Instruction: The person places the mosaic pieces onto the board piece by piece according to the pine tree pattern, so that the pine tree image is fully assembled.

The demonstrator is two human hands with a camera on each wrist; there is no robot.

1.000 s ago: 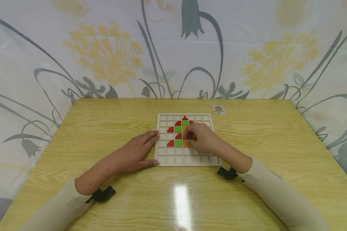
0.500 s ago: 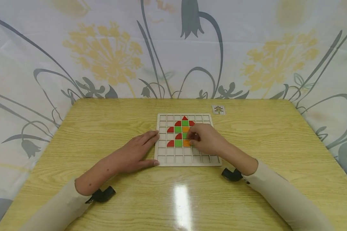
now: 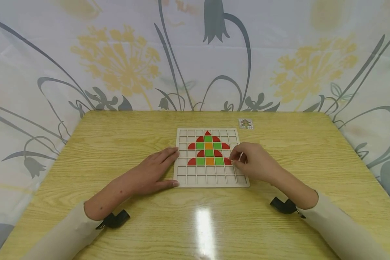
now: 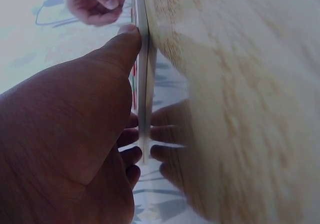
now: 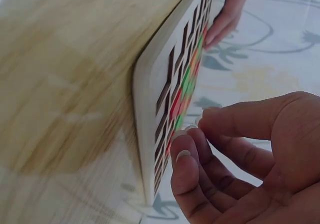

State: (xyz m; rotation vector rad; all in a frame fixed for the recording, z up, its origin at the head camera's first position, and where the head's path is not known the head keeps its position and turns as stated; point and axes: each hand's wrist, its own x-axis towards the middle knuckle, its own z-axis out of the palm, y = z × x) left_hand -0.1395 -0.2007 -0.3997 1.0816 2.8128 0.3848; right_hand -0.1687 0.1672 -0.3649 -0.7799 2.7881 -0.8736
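A square wooden grid board (image 3: pixel 198 179) lies on the table, with red, green and orange tiles set in a tree shape. The left hand (image 3: pixel 154 169) lies flat at the board's left edge, its fingertips and thumb touching the rim; the left wrist view shows the thumb on that edge. Over the board's right side is the right hand (image 3: pixel 255 160), fingers loosely bent, its tips close to the red quarter-round tile (image 3: pixel 227 161) at the tree's lower right. In the right wrist view the fingertips are bunched near the board, and no piece shows between them.
A small pattern card (image 3: pixel 245 123) with a similar tree lies behind the board, to its right. The wood-grain table (image 3: pixel 123 137) meets a flower-print cloth (image 3: pixel 182 54) at the back. Black wrist cameras (image 3: pixel 117 218) hang below both forearms.
My right hand has moved right, from the middle of the tree to the board's right edge, uncovering the orange, green and red tiles there. The left hand has stayed put.
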